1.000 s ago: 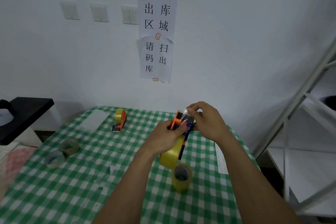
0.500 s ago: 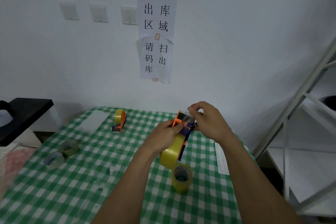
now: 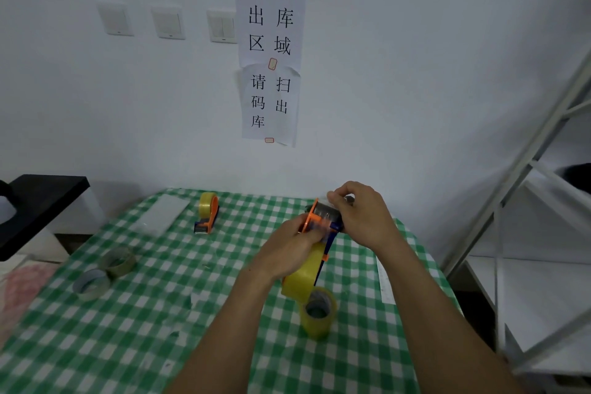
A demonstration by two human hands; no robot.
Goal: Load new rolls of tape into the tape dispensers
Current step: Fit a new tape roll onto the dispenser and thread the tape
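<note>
An orange and blue tape dispenser with a yellow tape roll mounted on it is held in the air above the table. My left hand grips the dispenser's body from the left. At the metal cutter end, the fingers of my right hand pinch the dispenser's head, where the tape end is hard to make out. A second dispenser, loaded with a yellow roll, lies on the green checked tablecloth near the wall. A loose yellow roll stands just below my hands.
Two more tape rolls lie at the table's left: an olive one and a grey one. A clear plastic sheet lies near the wall. A black stand is at left, a white metal rack at right.
Both hands stay on the dispenser in nearly the same place; my right fingers have shifted slightly at the cutter end.
</note>
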